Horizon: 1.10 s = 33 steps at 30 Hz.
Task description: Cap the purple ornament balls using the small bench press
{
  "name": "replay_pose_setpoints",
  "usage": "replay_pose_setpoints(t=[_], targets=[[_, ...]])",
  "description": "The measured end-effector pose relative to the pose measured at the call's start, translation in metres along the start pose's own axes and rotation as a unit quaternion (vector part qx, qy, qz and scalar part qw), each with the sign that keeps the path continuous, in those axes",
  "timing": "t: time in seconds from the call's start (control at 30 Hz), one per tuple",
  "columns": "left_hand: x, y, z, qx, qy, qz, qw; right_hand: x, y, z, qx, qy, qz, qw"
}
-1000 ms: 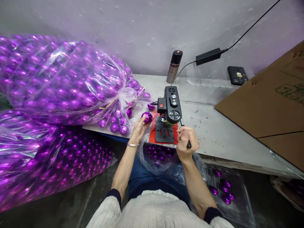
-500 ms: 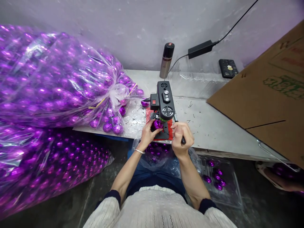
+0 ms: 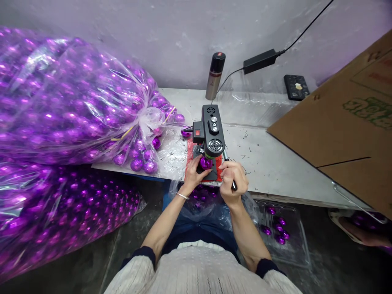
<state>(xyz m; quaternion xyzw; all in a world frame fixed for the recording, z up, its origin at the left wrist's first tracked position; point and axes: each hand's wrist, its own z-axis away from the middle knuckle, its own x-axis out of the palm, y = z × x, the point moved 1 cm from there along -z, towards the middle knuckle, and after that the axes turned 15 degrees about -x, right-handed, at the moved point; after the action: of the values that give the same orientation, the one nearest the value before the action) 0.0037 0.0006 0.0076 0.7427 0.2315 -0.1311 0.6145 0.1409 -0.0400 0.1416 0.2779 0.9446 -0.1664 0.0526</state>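
Observation:
A shiny purple ball [image 3: 206, 162] sits under the head of a small black bench press [image 3: 212, 128], above its dark base plate. With fingers on the ball's left side and thumb in front of it, my left hand [image 3: 193, 174] holds it. My right hand [image 3: 234, 179] is wrapped round the lever handle [image 3: 234, 185], whose black end pokes out below the fist. A greenish ring shows beneath the press head, directly over the ball; the contact between them is hard to see. Red sheeting [image 3: 189, 159] lies under the base.
Large clear bags [image 3: 76, 98] of purple balls fill the left side. A spray can [image 3: 215, 75], a power adapter [image 3: 259, 61] and a dark phone-like object [image 3: 296, 87] are at the back. A cardboard box [image 3: 343, 122] stands right. Below, a clear tray [image 3: 301, 241] holds several balls.
The ball and my left hand have shifted slightly right, bringing the ball under the press head. My right hand stays closed on the lever, slightly farther left in view.

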Motion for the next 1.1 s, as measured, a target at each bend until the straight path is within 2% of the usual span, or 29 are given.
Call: replay_pose_setpoints(t=[0.27,0.53,0.87,1.1], targets=[[0.002,-0.001,0.001,0.000,0.011,0.002,1.000,0.006,0.010,0.033,-0.023,0.003,0.000,1.000],[0.001,0.001,0.002,-0.002,0.003,0.001,1.000,0.012,0.017,0.051,-0.009,0.029,-0.018,0.999],[0.000,0.003,0.001,0.031,0.017,0.002,0.999,0.018,0.024,0.057,-0.042,0.043,0.015,0.998],[0.001,0.001,0.001,0.023,0.008,0.002,1.000,0.018,0.027,0.056,-0.087,0.014,-0.003,0.996]])
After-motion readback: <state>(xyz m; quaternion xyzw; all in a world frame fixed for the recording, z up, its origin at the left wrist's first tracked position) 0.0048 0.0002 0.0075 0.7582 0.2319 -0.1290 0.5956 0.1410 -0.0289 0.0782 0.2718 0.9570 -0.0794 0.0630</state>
